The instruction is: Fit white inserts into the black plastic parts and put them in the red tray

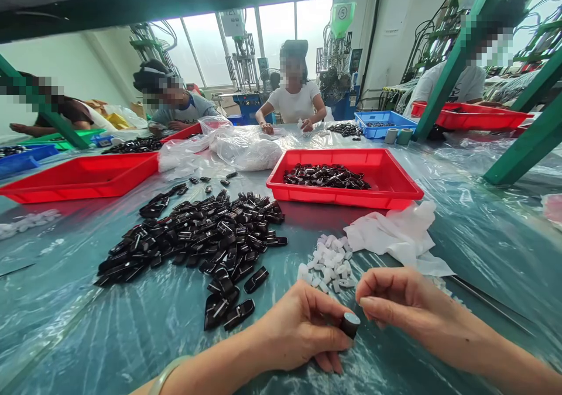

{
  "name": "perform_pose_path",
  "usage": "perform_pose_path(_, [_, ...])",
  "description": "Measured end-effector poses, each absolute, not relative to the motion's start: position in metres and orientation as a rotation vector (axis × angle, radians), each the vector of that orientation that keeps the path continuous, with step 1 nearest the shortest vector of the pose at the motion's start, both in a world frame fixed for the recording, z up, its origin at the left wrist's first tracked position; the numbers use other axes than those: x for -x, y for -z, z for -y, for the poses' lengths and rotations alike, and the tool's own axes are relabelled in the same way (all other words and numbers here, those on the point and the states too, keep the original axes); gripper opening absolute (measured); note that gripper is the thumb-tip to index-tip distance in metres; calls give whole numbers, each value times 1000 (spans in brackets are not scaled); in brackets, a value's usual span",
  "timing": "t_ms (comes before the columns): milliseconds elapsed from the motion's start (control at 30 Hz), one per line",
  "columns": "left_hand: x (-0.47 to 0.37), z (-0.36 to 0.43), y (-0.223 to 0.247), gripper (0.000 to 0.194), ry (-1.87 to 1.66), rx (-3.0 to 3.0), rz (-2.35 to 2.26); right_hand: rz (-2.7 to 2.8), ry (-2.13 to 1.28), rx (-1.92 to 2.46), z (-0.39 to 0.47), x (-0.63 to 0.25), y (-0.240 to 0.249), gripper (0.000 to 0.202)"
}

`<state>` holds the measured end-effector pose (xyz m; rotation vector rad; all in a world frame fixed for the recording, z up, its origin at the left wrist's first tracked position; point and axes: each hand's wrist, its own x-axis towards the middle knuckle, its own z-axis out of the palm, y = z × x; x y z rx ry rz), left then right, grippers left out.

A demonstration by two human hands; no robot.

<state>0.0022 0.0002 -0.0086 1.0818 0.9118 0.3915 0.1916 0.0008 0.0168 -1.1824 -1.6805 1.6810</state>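
My left hand [301,327], with a pale bangle [167,374] on its wrist, pinches a small black cylinder [350,326] with a light grey-blue top between thumb and fingers. Just right of it, apart from the cylinder, is my right hand [406,298]. Its fingers are curled with thumb and forefinger close together; anything between them is hidden. Beyond both hands lies a small heap of white plastic pieces [329,261]. A large pile of glossy black parts [211,228] spreads over the table to the left, a few of them close to my left forearm.
A red tray [351,195] holding black parts stands ahead, another red tray [83,178] at left. Crumpled white cloth [395,231] and a thin metal rod [492,304] lie at right. Plastic sheeting covers the table [144,330]. Green posts [527,140] rise at right. Several people sit opposite.
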Motion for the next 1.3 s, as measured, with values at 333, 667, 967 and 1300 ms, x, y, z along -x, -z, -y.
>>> perform_pose_path(333, [-3,2,4,21,-340,-1203,-945,1506,-1949,1149,1,-187,-7,24])
perform_pose_path(667, [-3,2,1,20,-337,-1297,-917,1405,-1975,1209,3,-184,-7,25])
perform_pose_path(967, [-1,3,2,23,-352,-1400,-873,1204,-2070,1285,2,-181,-2,19])
perform_pose_path(1300, [1,3,2,26,-366,-1494,-830,1135,-2067,1329,4,-178,1,17])
